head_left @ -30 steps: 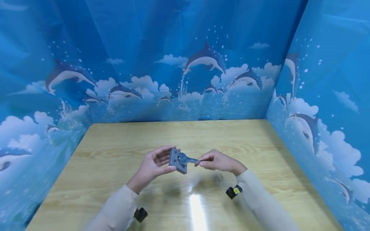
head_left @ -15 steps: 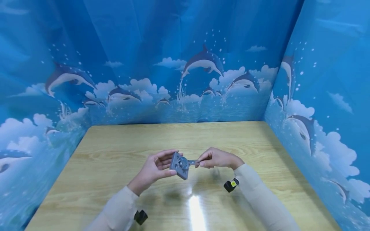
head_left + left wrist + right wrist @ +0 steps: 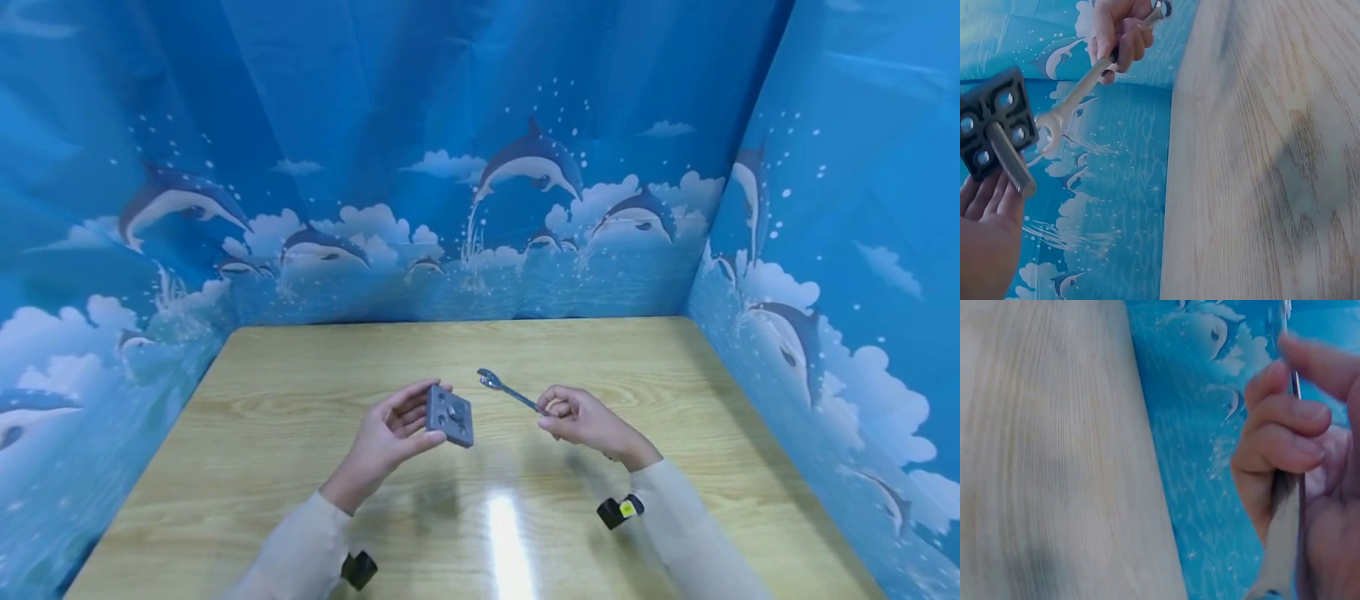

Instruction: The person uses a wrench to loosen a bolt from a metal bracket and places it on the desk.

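My left hand [image 3: 393, 429] grips the edge of a square dark grey mounting plate [image 3: 463, 425], fingers behind and thumb along the near edge. The plate has holes near its corners, and a threaded stud [image 3: 1010, 159] stands out from the middle of one side in the left wrist view. My right hand [image 3: 588, 425] holds a metal combination wrench [image 3: 513, 394] by one end; its open jaw points up and left, apart from the plate. In the right wrist view the fingers [image 3: 1291, 434] curl round the wrench shank [image 3: 1284, 531]. Both hands are above the table.
A light wood table [image 3: 345, 367] lies under both hands, with a bright light reflection near its front. Blue dolphin-print sheets [image 3: 420, 192] stand along its back and sides. A small black camera block [image 3: 360, 570] hangs at the left wrist, another [image 3: 611, 513] at the right.
The wrench has come off the middle of the plate and moved right with my right hand, its head now swung upward. The plate has shifted slightly left in my left hand.
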Demonstrator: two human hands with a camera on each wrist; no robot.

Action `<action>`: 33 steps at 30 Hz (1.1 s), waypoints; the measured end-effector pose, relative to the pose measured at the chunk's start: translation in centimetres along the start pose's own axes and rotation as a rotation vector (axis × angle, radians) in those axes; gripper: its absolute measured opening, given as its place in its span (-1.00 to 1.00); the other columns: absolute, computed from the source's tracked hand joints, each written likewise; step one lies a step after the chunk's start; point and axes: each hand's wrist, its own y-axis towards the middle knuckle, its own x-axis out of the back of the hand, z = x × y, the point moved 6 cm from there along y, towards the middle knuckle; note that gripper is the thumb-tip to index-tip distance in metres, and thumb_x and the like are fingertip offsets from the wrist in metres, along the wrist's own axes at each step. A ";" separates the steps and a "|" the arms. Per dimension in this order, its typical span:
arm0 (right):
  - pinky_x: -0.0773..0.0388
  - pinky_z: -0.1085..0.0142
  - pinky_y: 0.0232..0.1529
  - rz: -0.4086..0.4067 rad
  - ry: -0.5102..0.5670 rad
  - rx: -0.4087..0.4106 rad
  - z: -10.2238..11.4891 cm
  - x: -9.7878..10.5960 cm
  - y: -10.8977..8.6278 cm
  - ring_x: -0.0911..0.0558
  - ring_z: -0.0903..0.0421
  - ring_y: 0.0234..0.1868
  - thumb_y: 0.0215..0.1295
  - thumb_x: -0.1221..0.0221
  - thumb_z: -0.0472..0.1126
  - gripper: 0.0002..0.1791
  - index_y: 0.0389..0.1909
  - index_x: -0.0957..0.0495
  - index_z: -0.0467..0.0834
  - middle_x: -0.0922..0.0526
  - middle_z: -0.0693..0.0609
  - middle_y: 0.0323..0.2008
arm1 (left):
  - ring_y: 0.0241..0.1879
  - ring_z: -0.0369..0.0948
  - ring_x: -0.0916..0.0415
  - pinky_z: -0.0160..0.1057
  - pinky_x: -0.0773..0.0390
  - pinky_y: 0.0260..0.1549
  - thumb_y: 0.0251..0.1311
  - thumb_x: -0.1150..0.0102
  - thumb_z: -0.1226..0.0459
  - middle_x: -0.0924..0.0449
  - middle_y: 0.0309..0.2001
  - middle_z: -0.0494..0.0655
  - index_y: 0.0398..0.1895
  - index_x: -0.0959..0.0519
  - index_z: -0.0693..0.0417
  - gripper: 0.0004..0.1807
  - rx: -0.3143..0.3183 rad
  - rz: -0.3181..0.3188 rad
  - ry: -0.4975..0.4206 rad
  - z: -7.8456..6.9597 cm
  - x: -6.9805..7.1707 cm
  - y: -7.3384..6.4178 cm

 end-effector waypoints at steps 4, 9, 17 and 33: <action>-0.31 0.47 -0.62 -0.198 -0.036 -0.042 0.5 -0.4 -0.9 -0.31 0.25 -0.64 0.34 -0.18 -0.18 -0.76 -0.09 -0.46 -0.23 -0.50 -0.03 -0.37 | 0.20 -0.08 -0.45 -0.28 -0.48 0.19 -0.13 -0.49 0.36 -0.46 0.24 0.01 0.32 -0.33 0.10 -0.16 -0.010 -0.084 0.039 -0.1 0.1 0.2; -0.45 0.46 -0.61 -0.334 -0.065 -0.061 1.7 -2.5 -2.3 -0.40 0.25 -0.66 0.31 -0.19 -0.25 -0.79 -0.07 -0.54 -0.21 -0.54 -0.08 -0.26 | 0.16 -0.11 -0.48 -0.32 -0.49 0.16 -0.17 -0.51 0.36 -0.49 0.21 -0.03 0.29 -0.36 0.11 -0.16 -0.028 -0.181 0.090 0.0 0.3 0.3; -0.47 0.54 -0.66 -0.302 0.080 -0.022 2.9 -6.7 -3.4 -0.51 0.26 -0.63 0.31 -0.19 -0.24 -0.73 -0.05 -0.53 -0.30 -0.52 -0.07 -0.29 | 0.14 -0.12 -0.50 -0.39 -0.50 0.13 -0.20 -0.53 0.35 -0.49 0.21 -0.03 0.29 -0.35 0.18 -0.13 -0.117 -0.257 0.164 -0.1 0.6 0.5; -0.36 0.60 -0.73 -0.271 0.239 -0.035 3.6 -9.7 -3.4 -0.43 0.32 -0.68 0.32 -0.16 -0.25 -0.71 -0.12 -0.44 -0.42 -0.48 -0.04 -0.31 | 0.10 -0.06 -0.54 -0.35 -0.48 0.15 -0.30 -0.53 0.47 -0.51 0.17 0.12 0.22 -0.41 0.28 -0.16 -0.320 -0.283 0.308 -1.4 -0.6 -0.2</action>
